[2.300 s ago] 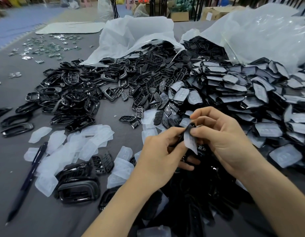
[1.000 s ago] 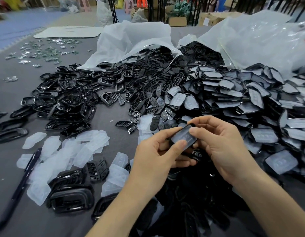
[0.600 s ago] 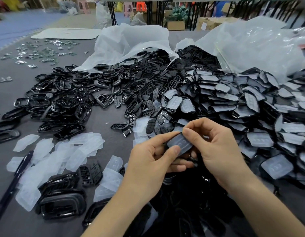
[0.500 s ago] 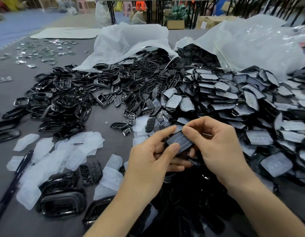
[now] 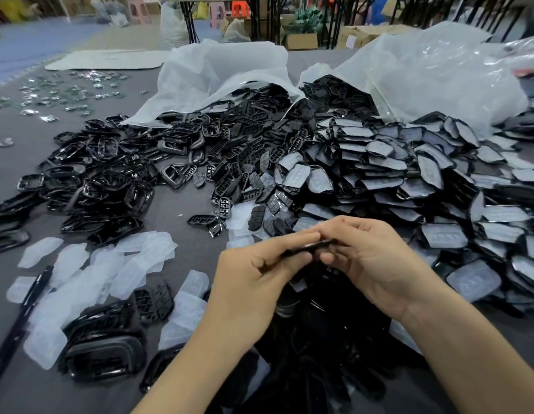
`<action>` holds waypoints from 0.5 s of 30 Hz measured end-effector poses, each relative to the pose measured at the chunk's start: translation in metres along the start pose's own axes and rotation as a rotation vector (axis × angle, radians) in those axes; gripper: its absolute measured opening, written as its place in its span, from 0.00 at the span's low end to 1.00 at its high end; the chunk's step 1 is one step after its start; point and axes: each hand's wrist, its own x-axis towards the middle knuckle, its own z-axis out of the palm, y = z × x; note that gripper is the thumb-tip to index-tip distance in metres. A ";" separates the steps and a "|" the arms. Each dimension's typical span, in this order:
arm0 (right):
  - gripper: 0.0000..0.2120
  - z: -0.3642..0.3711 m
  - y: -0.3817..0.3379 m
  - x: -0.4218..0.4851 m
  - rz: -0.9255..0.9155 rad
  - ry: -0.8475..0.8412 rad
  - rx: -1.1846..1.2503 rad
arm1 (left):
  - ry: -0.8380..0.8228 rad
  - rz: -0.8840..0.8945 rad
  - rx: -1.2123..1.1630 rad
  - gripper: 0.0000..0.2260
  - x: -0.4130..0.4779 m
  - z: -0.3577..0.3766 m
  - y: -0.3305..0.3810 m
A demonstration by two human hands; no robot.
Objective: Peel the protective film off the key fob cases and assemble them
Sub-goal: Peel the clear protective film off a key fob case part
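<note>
The left hand (image 5: 253, 279) and right hand (image 5: 373, 264) pinch one black case piece (image 5: 313, 245) edge-on, its face hidden; a white bag (image 5: 224, 70) and a clear bag (image 5: 439, 70) spill parts (image 5: 379, 180) past counting.

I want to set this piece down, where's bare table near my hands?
Bare table: the strip between the black frames and the button pads, and the near-left corner by the pen. Film-covered cases crowd the right, peeled films the left.

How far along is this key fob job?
Early days, it seems. Done: a scatter of peeled films lies at the left. In hand: left hand and right hand pinch one black piece, edge-on. Left: the large heap of film-covered pieces at the right, and loose frames.
</note>
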 end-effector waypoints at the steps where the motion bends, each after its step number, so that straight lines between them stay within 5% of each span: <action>1: 0.07 -0.001 -0.001 0.000 0.009 -0.024 0.064 | 0.034 -0.054 -0.070 0.13 0.000 0.000 0.001; 6: 0.02 0.003 -0.001 -0.004 -0.074 -0.144 0.096 | 0.135 -0.319 -0.618 0.11 0.002 -0.002 0.008; 15: 0.04 0.000 0.000 -0.003 -0.019 -0.180 0.101 | 0.143 -0.468 -0.813 0.15 0.002 -0.001 0.016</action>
